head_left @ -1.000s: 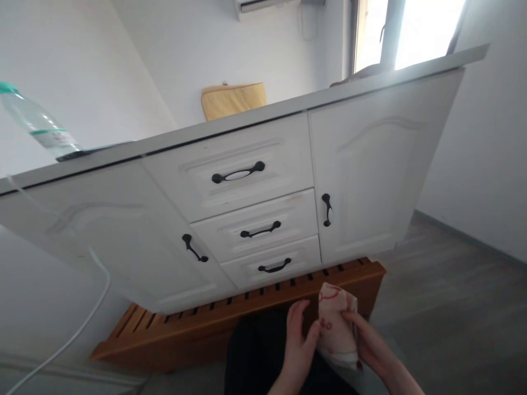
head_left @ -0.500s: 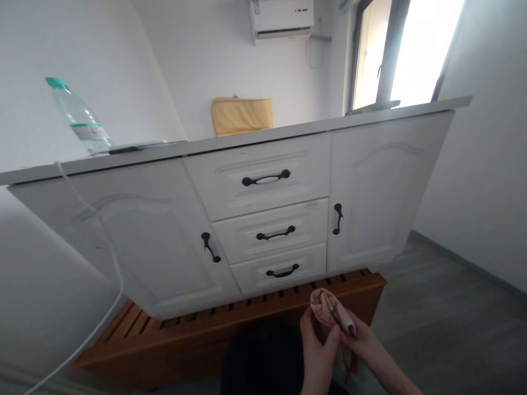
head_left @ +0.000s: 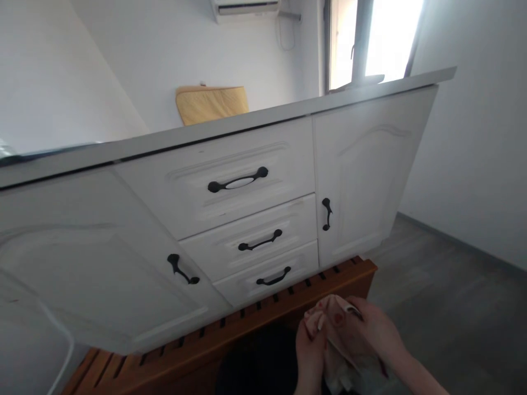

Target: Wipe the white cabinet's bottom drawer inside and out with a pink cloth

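Observation:
Both hands are low in the view, at the right, on a soft pale pink cloth with red marks. My left hand is closed on its bunched left edge. My right hand grips the upper right part, where a fold shows a pale edge with a dark side. Between the hands the fabric sags in creases, and its lower part hangs down into shadow. I cannot make out what kind of cloth article it is.
Beyond the hands stands a white cabinet with drawers and black handles. A brown slatted wooden bench lies against its base. On the far side is a yellow-covered chair back. A white cable hangs at lower left.
The rolled cloth is now looser and spread between my hands, which have moved apart. The view has shifted right and closer to the cabinet, so most of the bottle has left the picture.

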`<action>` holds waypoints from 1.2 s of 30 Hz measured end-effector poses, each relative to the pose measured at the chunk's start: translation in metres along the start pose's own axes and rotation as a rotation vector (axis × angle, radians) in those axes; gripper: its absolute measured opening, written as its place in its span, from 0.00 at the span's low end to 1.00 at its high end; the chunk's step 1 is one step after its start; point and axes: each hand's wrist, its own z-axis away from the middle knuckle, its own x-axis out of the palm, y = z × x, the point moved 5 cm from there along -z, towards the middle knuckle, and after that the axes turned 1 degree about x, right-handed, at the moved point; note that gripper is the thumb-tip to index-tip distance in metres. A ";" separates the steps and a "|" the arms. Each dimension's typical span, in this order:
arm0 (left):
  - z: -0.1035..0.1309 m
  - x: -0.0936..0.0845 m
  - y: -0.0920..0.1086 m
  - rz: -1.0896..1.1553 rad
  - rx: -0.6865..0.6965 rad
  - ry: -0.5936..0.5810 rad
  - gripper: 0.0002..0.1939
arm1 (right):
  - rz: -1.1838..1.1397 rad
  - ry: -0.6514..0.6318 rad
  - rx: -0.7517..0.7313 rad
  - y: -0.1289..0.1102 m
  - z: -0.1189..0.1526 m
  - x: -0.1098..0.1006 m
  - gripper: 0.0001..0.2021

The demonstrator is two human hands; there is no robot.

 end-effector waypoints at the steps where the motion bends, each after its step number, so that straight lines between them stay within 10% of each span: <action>1: -0.002 0.001 0.000 -0.006 0.002 0.029 0.22 | 0.012 -0.003 -0.021 -0.006 0.001 0.005 0.15; 8: 0.001 0.011 0.015 0.014 0.065 0.104 0.24 | -0.248 -0.031 -0.179 -0.035 0.018 0.062 0.21; 21: 0.028 0.018 0.036 -0.111 0.271 -0.095 0.31 | -0.673 0.021 -0.040 -0.037 -0.009 0.058 0.39; 26: 0.013 -0.013 0.041 -0.225 0.287 -0.082 0.29 | -0.957 0.015 0.149 -0.032 -0.014 0.037 0.34; 31: 0.008 -0.018 0.029 0.167 -0.017 -0.295 0.44 | -1.118 -0.201 0.154 -0.041 -0.009 0.037 0.31; 36: 0.022 -0.008 0.034 0.623 -0.247 -0.453 0.37 | -0.705 0.050 0.042 -0.009 -0.025 0.025 0.38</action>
